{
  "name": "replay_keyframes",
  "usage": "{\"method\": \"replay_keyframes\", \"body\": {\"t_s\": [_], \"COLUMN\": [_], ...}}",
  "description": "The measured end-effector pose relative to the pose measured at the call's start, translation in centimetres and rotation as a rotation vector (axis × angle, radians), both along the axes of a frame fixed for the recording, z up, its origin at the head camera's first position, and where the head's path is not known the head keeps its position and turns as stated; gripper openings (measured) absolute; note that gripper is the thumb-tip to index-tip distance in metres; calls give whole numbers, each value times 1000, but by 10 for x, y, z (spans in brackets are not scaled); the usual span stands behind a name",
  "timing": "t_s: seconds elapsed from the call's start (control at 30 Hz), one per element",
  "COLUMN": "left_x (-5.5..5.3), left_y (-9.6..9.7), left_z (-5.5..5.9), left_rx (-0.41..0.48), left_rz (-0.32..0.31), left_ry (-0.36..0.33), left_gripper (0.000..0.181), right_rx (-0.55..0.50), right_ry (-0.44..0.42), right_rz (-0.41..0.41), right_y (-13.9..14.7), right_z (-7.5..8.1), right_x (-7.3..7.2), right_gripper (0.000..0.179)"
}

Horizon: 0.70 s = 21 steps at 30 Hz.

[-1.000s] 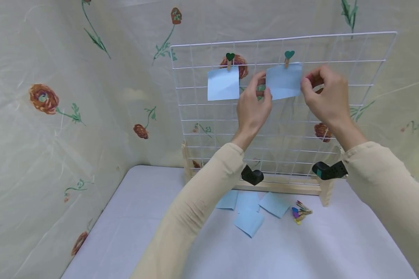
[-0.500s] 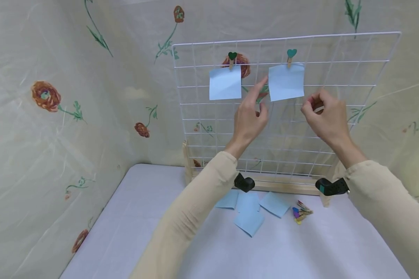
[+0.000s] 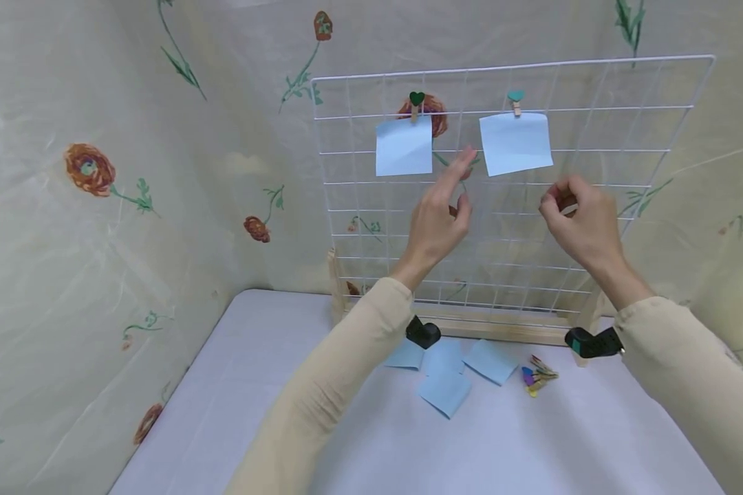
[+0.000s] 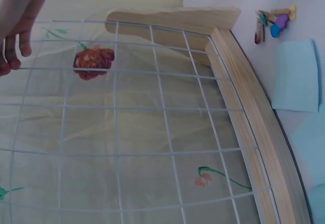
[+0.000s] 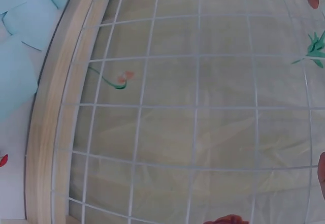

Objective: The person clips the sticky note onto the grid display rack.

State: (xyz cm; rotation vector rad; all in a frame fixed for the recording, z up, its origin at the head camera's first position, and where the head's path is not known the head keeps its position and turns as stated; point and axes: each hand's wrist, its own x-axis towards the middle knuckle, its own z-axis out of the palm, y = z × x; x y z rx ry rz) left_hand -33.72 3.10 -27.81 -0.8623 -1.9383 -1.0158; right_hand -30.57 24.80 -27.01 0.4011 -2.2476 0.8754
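Note:
Two light blue paper squares hang on a white wire grid (image 3: 501,263). The left paper (image 3: 404,148) is held by a small wooden clothespin with a dark green heart (image 3: 417,98); a clothespin with a teal heart (image 3: 517,96) holds the right paper (image 3: 516,144). My left hand (image 3: 436,223) is raised before the grid, below and between the papers, index finger extended and nothing in it. Lower right of the right paper is my right hand (image 3: 582,220), fingers loosely bent, thumb near the index finger, with no object showing. In the left wrist view, that hand's fingers (image 4: 25,43) hang down.
Several blue papers (image 3: 444,393) lie on the white tabletop (image 3: 272,385) before the grid's wooden base (image 3: 495,328). To their right is a small pile of coloured clothespins (image 3: 537,376). A flower-printed curtain (image 3: 161,137) stands behind and at the left.
Both hands have come away from the right paper and lowered. The left index finger has straightened. The right paper hangs from its clothespin, whose heart has tipped slightly.

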Motion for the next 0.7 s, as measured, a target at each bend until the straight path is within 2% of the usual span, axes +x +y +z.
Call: {"method": "replay_keyframes", "body": {"t_s": [0.2,0.37,0.53,0.7], "left_x": [1,2,2,3], "left_y": [-9,-14,-22,-31], "left_z": [-9,-15,-25,-39], "left_rx": [-48,-68,-67,-67], "left_rz": [22,5,7,21], "left_ry": [32,44,25,-51], "left_gripper": [45,32,28,24], "right_rx": [22,50,56,67], "right_ry": [-17,-47,-91,-110], "right_rz": [-2,4,5,-5], "right_y": [4,5,7,8], "right_z": [-10,-21,-31,-43], "right_x": [2,5,8,11], "right_gripper": [20,22,23,22]}}
